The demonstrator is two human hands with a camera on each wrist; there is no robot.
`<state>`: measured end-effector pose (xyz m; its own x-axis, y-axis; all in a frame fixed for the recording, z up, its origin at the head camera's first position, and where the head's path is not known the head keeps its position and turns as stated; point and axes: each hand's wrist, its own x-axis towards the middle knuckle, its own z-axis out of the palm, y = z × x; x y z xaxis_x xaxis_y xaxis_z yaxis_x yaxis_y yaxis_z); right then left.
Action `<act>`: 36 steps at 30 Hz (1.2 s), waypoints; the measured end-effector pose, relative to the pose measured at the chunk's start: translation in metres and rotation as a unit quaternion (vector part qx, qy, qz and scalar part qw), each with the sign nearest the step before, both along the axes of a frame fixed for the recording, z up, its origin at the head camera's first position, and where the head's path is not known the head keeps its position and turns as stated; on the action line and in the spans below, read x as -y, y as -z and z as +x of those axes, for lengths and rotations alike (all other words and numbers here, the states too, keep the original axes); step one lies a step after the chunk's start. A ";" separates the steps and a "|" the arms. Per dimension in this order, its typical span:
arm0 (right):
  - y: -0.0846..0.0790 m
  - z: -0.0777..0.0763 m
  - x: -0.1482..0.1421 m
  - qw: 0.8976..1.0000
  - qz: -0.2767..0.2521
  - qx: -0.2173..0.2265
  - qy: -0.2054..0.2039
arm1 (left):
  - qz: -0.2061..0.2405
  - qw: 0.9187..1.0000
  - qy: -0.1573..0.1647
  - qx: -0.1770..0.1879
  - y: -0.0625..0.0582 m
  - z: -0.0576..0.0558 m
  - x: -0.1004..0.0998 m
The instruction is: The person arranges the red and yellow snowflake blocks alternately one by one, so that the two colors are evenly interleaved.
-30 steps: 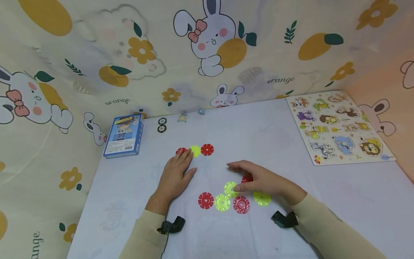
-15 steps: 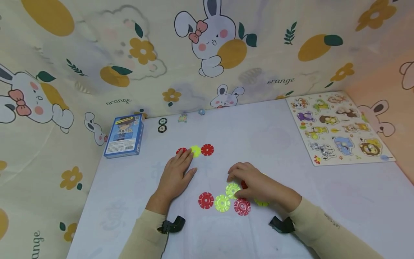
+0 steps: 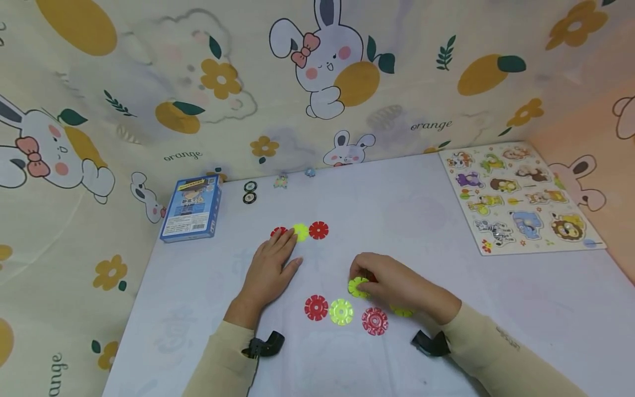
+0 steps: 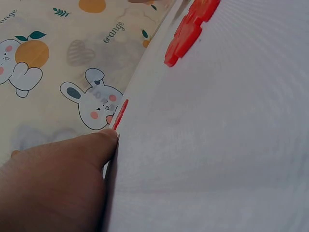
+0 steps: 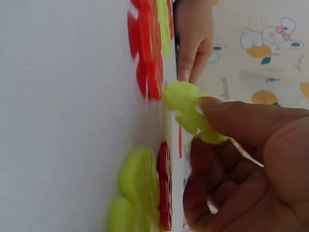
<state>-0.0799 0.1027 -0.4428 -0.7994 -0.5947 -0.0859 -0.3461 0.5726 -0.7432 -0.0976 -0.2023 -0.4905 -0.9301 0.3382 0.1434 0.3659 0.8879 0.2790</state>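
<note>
My right hand (image 3: 399,284) pinches a yellow-green notched plastic disc (image 3: 358,286) between thumb and fingers; the right wrist view shows that disc (image 5: 186,104) tilted. My left hand (image 3: 268,270) lies on the table, its fingertips over a red disc (image 3: 278,230) and at the edge of a yellow-green disc (image 3: 300,232). To their right is another red disc (image 3: 318,230). Nearer me lie a red disc (image 3: 316,307), a yellow-green one (image 3: 341,312) and a red one (image 3: 375,321). Another yellow-green disc (image 3: 402,312) is partly hidden under my right hand. A dark red disc (image 5: 165,188) shows in the right wrist view.
A blue box (image 3: 190,208) stands at the back left. Two black round pieces (image 3: 249,192) and small figures (image 3: 281,180) lie along the back edge. An animal puzzle board (image 3: 521,198) occupies the back right. Patterned cloth (image 3: 223,138) bounds the table behind.
My right hand's fingers have closed on the yellow-green disc and moved it slightly from the red disc in front. That red disc has shifted a little toward me. My left hand stays put.
</note>
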 end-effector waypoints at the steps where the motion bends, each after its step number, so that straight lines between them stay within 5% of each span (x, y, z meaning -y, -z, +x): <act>1: -0.001 -0.002 0.001 1.000 -0.005 0.006 0.007 | 0.000 1.000 0.000 0.002 0.000 0.000 0.000; 14: -0.020 -0.045 0.008 0.996 -0.064 0.035 0.052 | -0.002 1.000 -0.002 0.001 0.004 0.000 -0.001; 28: 0.004 -0.094 0.016 0.986 -0.017 0.089 0.141 | -0.004 1.000 -0.003 0.002 0.002 -0.001 0.000; 31: 0.004 -0.090 0.015 0.990 0.002 0.054 0.130 | -0.004 1.000 -0.002 0.000 0.002 -0.001 0.000; 34: 0.001 -0.080 0.013 0.995 0.075 -0.014 0.065 | -0.002 1.000 -0.001 -0.002 0.002 -0.001 0.001; 36: -0.002 -0.073 0.013 0.989 0.135 -0.058 0.015 | 0.000 1.000 0.000 -0.004 0.002 -0.001 0.002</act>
<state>-0.1530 0.0900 -0.4412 -0.8307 -0.5376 -0.1448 -0.3996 0.7568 -0.5173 -0.0986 -0.2038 -0.4920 -0.9289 0.3381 0.1512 0.3680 0.8881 0.2753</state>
